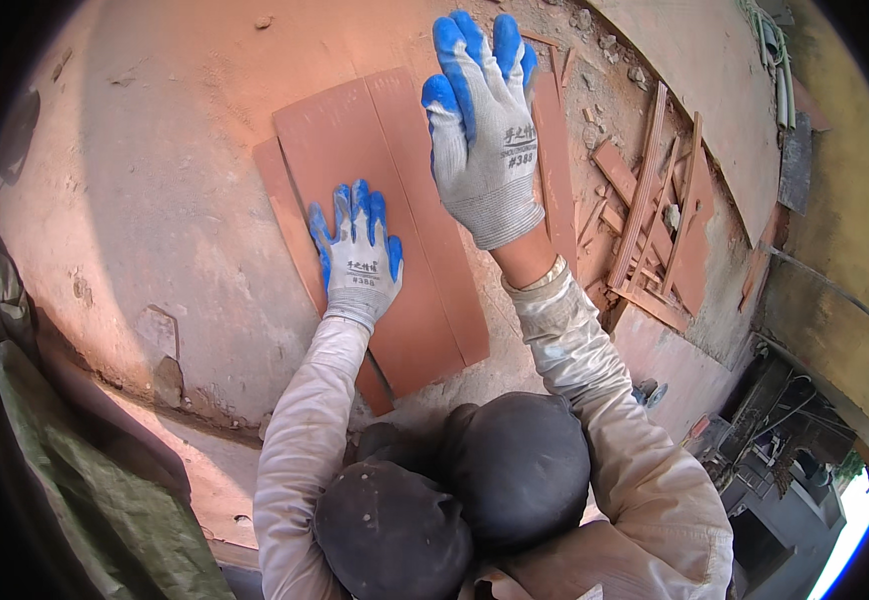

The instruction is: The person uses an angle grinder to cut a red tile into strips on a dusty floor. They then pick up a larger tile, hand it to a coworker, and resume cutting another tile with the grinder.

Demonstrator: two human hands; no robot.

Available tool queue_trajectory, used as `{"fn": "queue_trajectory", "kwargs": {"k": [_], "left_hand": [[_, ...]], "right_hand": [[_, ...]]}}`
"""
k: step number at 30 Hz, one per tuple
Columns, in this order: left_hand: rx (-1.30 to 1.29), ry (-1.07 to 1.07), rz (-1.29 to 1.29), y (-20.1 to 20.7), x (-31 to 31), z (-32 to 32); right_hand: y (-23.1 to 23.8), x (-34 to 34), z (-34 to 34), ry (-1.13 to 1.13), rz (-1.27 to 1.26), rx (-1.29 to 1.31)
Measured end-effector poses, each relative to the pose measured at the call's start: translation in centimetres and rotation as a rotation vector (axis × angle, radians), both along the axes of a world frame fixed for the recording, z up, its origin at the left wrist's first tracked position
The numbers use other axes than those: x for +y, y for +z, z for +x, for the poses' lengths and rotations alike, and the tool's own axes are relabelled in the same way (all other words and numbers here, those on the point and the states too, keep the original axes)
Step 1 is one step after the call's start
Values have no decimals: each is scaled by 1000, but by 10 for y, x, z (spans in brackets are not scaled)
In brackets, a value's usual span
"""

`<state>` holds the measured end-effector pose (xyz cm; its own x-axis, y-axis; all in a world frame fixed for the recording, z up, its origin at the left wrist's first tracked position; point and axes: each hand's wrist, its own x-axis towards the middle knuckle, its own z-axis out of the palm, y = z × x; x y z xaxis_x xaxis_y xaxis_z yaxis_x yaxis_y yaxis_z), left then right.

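My left hand (360, 255), in a white glove with blue fingertips, lies flat with fingers spread on a reddish-brown tile (420, 330). A thin line runs lengthwise down this tile. A narrower reddish-brown strip (280, 195) shows along its left side, with a dark gap between them. My right hand (490, 140), gloved the same way, is stretched out farther forward, over the tile's right far side. Its fingers are extended and nothing shows in it. Whether it touches anything beneath cannot be seen. Beyond it stands a long reddish-brown piece (555, 165).
Broken tile strips (645, 210) lie heaped on the right, among rubble. A green tarp (85, 470) hangs at the lower left. Pale pipes (780, 75) are at the far right. My dark-clad knees (520, 470) are close behind the tile. Red dust covers the concrete floor (195, 240).
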<state>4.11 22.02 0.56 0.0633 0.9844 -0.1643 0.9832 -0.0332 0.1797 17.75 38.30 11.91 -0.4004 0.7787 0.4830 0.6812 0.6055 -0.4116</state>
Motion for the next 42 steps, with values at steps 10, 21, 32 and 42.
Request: {"fn": "queue_trajectory", "kwargs": {"k": [10, 21, 32, 42], "left_hand": [[-16, -22, 46, 2, 0, 2], [115, -39, 112, -2, -3, 4], [-67, 26, 215, -25, -14, 0], [-407, 230, 196, -18, -113, 45]], "right_hand": [[-159, -33, 20, -83, -364, -161], [-99, -97, 65, -259, -420, 152], [-64, -296, 90, -307, -900, 37], [-71, -288, 96, -364, -1158, 190]]}}
